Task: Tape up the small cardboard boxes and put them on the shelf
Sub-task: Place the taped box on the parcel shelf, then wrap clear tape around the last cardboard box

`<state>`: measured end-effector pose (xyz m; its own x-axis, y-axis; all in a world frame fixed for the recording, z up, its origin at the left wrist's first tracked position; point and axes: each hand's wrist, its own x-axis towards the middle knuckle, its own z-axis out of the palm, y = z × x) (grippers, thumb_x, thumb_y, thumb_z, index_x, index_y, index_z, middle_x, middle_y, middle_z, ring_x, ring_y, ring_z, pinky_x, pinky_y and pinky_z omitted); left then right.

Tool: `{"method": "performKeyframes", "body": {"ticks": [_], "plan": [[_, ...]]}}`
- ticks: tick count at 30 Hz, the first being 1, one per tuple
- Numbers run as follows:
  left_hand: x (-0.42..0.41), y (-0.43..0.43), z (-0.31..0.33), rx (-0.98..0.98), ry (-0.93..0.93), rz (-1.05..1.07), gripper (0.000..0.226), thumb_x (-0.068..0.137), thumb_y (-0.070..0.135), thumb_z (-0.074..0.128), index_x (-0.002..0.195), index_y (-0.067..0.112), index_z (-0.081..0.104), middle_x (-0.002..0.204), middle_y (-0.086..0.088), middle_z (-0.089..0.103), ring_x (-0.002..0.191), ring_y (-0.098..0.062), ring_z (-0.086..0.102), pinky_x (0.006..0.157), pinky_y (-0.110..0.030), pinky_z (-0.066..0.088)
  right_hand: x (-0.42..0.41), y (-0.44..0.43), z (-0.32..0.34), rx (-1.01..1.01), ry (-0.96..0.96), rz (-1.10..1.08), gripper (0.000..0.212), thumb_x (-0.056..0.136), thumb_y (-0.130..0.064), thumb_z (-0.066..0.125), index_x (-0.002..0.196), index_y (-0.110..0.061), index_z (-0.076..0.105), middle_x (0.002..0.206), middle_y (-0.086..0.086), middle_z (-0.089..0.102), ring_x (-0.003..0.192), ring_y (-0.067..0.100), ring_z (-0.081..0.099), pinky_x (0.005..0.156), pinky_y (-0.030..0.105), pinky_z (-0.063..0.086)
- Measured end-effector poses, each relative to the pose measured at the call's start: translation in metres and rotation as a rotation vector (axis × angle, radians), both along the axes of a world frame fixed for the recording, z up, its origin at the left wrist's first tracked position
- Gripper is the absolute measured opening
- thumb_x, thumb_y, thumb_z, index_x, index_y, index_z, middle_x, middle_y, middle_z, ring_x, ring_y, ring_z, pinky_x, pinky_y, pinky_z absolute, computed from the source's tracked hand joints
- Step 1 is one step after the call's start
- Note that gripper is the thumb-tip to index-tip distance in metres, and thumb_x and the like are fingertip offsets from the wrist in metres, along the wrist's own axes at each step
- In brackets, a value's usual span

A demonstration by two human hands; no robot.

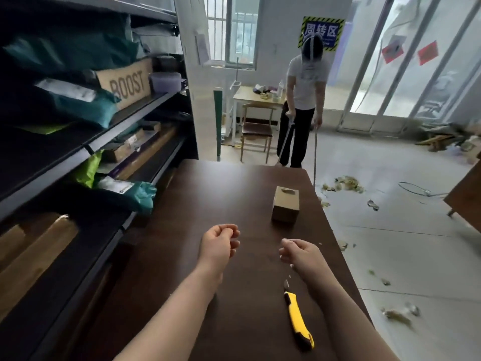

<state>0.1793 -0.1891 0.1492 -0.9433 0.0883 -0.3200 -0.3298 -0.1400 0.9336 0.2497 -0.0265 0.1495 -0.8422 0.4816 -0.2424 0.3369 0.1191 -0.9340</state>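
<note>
One small cardboard box (285, 204) stands on the dark wooden table (208, 183), towards its far right side, with clear tape across its top. My left hand (220, 242) hovers over the table's middle with its fingers loosely curled and nothing in it. My right hand (296, 252) is beside it, also loosely curled and holding nothing. Both hands are nearer to me than the box and do not touch it. The dark metal shelf (86, 147) runs along the left.
A yellow utility knife (299, 320) lies on the table under my right forearm. The shelf holds teal bags (104, 110) and a "BOOST" carton (127, 84). A person (303, 105) sweeps beyond the table's far end. Scraps (343, 183) litter the floor at right.
</note>
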Motion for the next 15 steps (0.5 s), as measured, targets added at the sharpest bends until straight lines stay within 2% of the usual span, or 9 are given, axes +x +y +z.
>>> {"method": "performKeyframes", "body": {"ticks": [3,7,15], "plan": [[-0.053,0.024,-0.004,-0.051,0.023,-0.061,0.021,0.099,0.010,0.044,0.089,0.014,0.062,0.086,-0.003,0.064,0.070,-0.014,0.057,0.062,-0.025,0.046,-0.038,0.026,-0.010,0.008,-0.034,-0.059,0.024,0.095,-0.028,0.056,0.078,-0.016,0.067,0.080,0.004,0.066,0.075,0.016,0.059,0.064,0.028,0.041],[-0.114,0.062,-0.019,-0.136,0.034,-0.115,0.022,0.099,0.011,0.044,0.087,0.016,0.062,0.085,-0.002,0.064,0.070,-0.015,0.057,0.061,-0.026,0.046,-0.082,0.064,-0.034,-0.035,-0.087,-0.144,0.023,0.095,-0.031,0.055,0.082,-0.016,0.067,0.082,0.002,0.065,0.078,0.016,0.058,0.068,0.029,0.042],[-0.199,0.160,-0.073,-0.246,-0.032,-0.250,0.020,0.099,0.012,0.042,0.089,0.016,0.059,0.086,-0.001,0.060,0.070,-0.014,0.055,0.059,-0.026,0.042,-0.182,0.150,-0.084,0.016,-0.172,-0.175,0.022,0.095,-0.030,0.052,0.106,-0.015,0.064,0.097,0.003,0.064,0.091,0.017,0.059,0.081,0.033,0.046]]}}
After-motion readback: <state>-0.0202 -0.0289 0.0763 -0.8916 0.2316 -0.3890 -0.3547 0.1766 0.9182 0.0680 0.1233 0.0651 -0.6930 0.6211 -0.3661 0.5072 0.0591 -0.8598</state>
